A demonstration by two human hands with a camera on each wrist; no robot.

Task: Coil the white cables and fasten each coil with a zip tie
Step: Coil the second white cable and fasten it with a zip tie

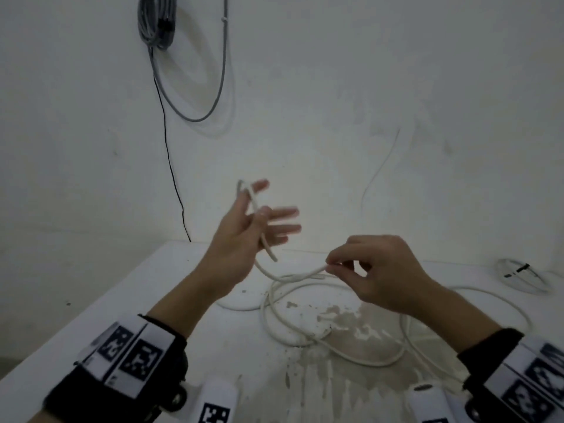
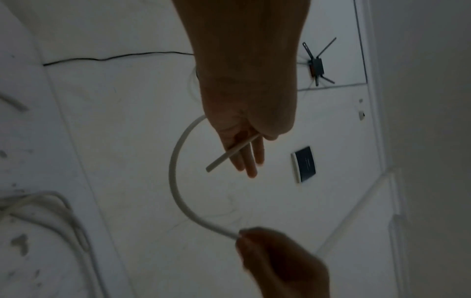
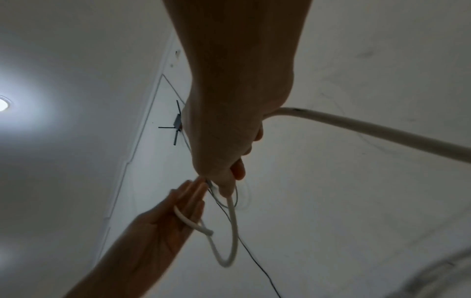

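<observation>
Left hand (image 1: pixel 244 236) raised above the far edge of the desk (image 1: pixel 91 303), palm turned right, fingers spread and mostly straight, blurred at the tips. End of the white cable (image 1: pixel 293 276) laid across that palm, passing between the fingers near the top and sticking out below the hand; thumb seemingly pressed against it, though blur hides the exact grip. Same stub seen jutting from under the left hand (image 2: pixel 242 133) in the left wrist view, with the cable (image 2: pixel 178 177) curving in a wide arc down to the right hand (image 2: pixel 280 262).

Right hand (image 1: pixel 375 270) lower and nearer, just right of the left, knuckles up, thumb and forefinger pinching the cable a short way along from its end, remaining fingers curled loosely. From the right wrist view, right hand (image 3: pixel 229 157) closed round the cable (image 3: pixel 233 231), a hanging loop between the two hands, and the left hand (image 3: pixel 163 227) with flat fingers beside it.

Rest of the cable lying in loose, overlapping loops on the desk, near and below the right hand, over a patch of chipped, stained surface. Finished coil (image 1: pixel 522 277) with a dark tie, far right on the desk. Grey cable bundle (image 1: pixel 157 21) hung on the wall (image 1: pixel 366 87), far left, with a thin black wire (image 1: pixel 171 166) trailing down to the desk edge.
</observation>
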